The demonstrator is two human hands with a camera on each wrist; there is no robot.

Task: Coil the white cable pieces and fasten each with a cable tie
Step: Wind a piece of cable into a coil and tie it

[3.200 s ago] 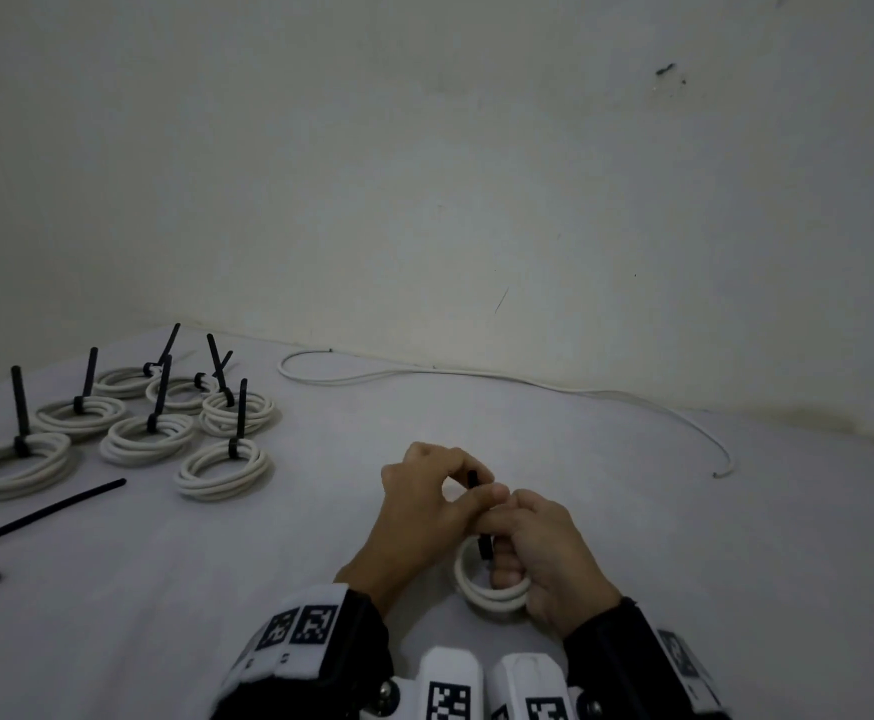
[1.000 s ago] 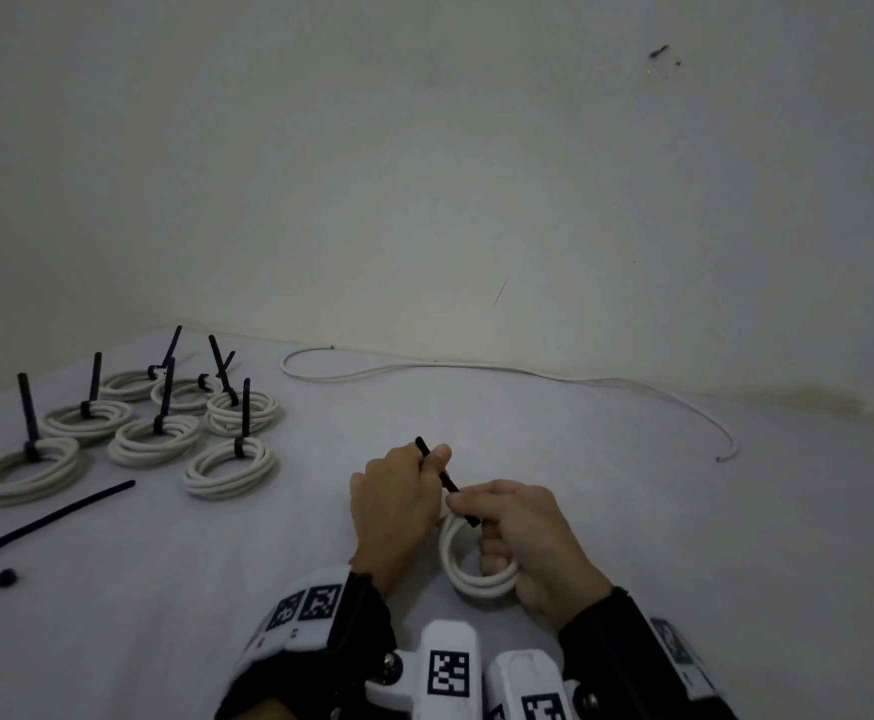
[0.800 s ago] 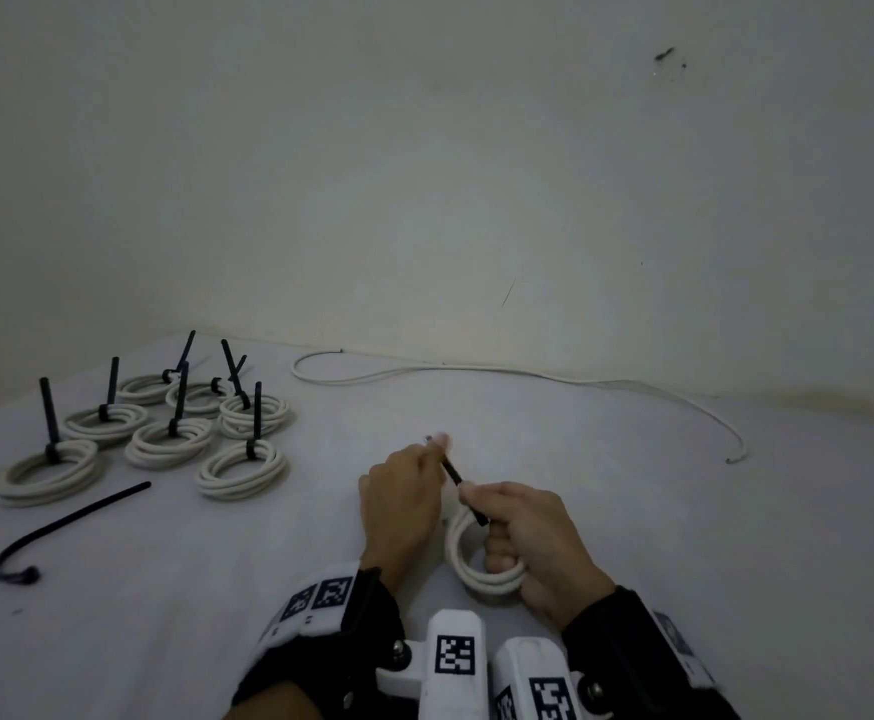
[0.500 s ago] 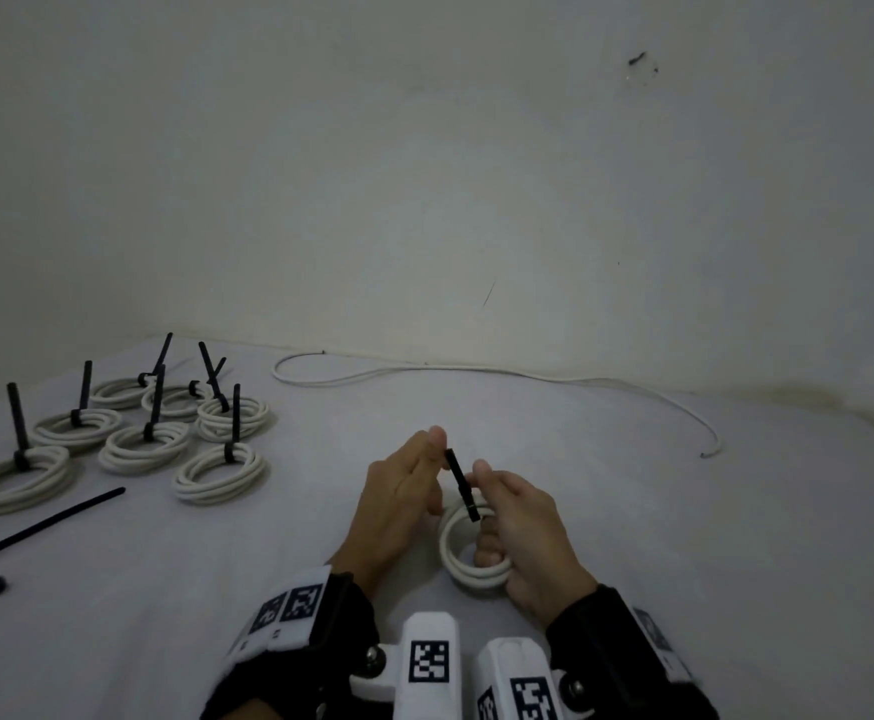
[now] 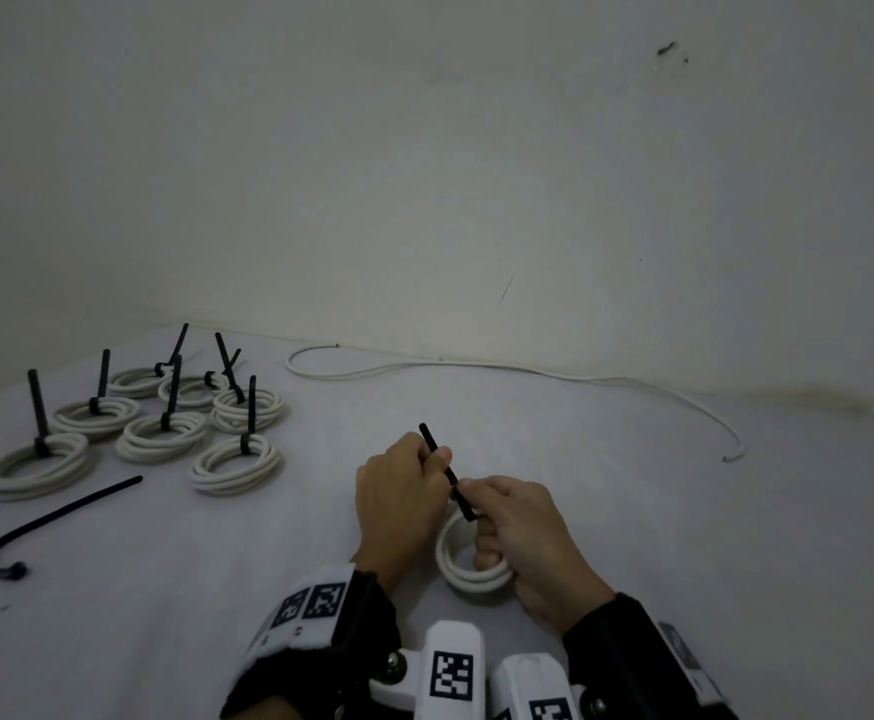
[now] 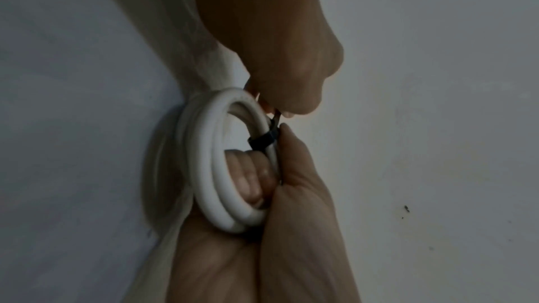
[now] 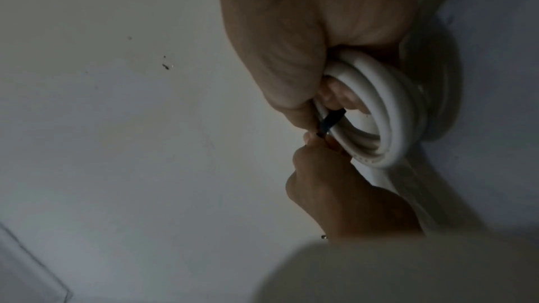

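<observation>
White coil [image 5: 468,563] sits gripped in the right hand [image 5: 523,543]; the left hand [image 5: 398,491] pinches its black tie [image 5: 442,467], seemingly cinching. 7 tied coils [image 5: 164,423] lie far left; 1 loose cable [image 5: 528,371] beyond remains.

tied coils [image 5: 164,423] crowd far left, loose cable [image 5: 528,368] skirts wall

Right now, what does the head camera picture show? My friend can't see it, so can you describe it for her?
Two hands fasten a black cable tie around a white cable coil: the left hand pinches the tie's tail, the right hand holds the coil. Seven tied coils sit far left beside a loose cable tie, and one uncoiled white cable lies along the wall.
</observation>
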